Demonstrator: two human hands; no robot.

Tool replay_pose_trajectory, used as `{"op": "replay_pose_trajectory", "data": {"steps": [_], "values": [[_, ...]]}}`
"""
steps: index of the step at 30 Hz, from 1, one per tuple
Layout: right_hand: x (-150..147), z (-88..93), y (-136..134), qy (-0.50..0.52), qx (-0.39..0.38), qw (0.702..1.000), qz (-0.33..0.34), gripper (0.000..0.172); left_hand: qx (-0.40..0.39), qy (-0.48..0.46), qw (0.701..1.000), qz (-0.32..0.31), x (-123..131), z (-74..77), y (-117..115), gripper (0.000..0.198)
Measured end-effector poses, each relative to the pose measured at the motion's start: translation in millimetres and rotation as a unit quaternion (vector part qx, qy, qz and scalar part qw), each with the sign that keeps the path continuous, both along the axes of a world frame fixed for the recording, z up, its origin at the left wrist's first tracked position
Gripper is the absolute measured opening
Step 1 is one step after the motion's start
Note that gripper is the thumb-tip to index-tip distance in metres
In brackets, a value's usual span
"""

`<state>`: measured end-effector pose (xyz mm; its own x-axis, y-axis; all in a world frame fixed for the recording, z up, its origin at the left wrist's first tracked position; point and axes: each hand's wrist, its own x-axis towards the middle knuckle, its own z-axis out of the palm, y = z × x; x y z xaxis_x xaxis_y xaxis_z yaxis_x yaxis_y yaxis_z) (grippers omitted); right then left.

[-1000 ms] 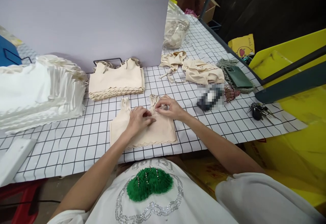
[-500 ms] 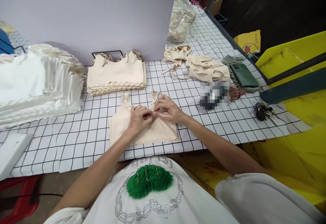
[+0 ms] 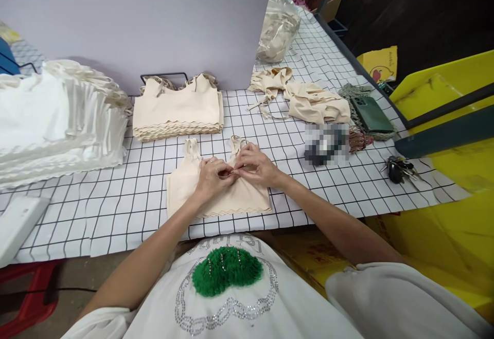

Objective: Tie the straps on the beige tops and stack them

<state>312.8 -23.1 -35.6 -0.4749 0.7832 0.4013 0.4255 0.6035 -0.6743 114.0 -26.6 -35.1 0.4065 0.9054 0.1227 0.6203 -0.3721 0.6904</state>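
Note:
A beige crop camisole point(image 3: 183, 190) with a wavy hem lies flat on the table before me, its straps pointing away. My left hand point(image 3: 213, 178) rests on its upper middle, thumb and fingertips pinched at the neckline. From the right, my right hand point(image 3: 257, 166) meets it there, also in a pinch on the neckline fabric. A thin cord or thread seems to run between the fingertips, too small to make out clearly. Both hands cover much of the right strap's base.
Behind lies a stack of folded beige camisoles point(image 3: 177, 107); a tall white pile point(image 3: 92, 118) stands left. Loose beige garments point(image 3: 316, 103), a green phone point(image 3: 372, 114), a blurred dark object point(image 3: 326, 143) and keys point(image 3: 399, 169) lie right. A grey panel point(image 3: 135, 20) closes off the back.
The camera view has shifted slightly. Both hands keep their pinch at the neckline, with only slight finger movement; the camisole stays in place.

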Motion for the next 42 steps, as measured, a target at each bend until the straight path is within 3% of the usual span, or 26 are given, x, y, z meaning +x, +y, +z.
{"op": "replay_pose_trajectory", "data": {"steps": [20,37,42], "values": [[1.2,-0.6,2.6,-0.038,0.000,0.999,0.003,0.010,-0.007,-0.002,1.000,-0.002,0.1,0.6,0.3,0.020],[-0.1,7.3,-0.7,-0.010,0.000,1.000,0.005,0.011,0.000,-0.004,1.000,-0.002,0.1,0.6,0.4,0.020],[-0.1,12.2,1.4,-0.069,0.018,0.997,0.018,0.016,0.006,-0.015,1.000,0.003,-0.4,-3.8,0.1,0.020]]}}
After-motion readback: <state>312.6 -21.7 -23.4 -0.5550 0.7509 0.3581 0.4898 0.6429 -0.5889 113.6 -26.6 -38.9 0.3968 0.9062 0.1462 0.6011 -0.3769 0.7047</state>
